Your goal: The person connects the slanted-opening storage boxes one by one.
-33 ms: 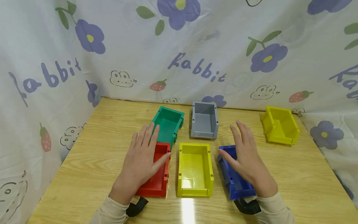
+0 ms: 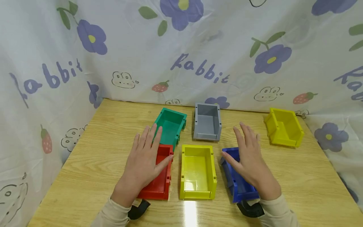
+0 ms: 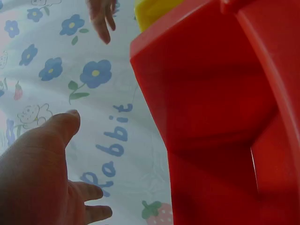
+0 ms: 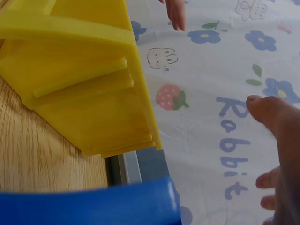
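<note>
My left hand (image 2: 141, 164) hovers over the red bin (image 2: 158, 186), fingers straight and thumb spread toward the middle, holding nothing. Its fingertips overlap the lower left of the green bin (image 2: 171, 126) in the head view. Over the blue bin (image 2: 236, 179) is my right hand (image 2: 250, 164), empty too, with thumb and fingers apart; it hides part of that bin's right side. Between the two hands stands a yellow bin (image 2: 198, 167), its inside bare. The left wrist view shows the red bin's wall (image 3: 211, 108) beside the left hand (image 3: 42, 164).
A grey bin (image 2: 207, 124) stands behind the middle yellow one, near the back curtain (image 2: 127, 47). Another yellow bin (image 2: 283, 127) sits turned at the back right of the wooden table (image 2: 93, 148). A black strap (image 2: 139, 210) shows at the left wrist, another (image 2: 250, 209) at the right.
</note>
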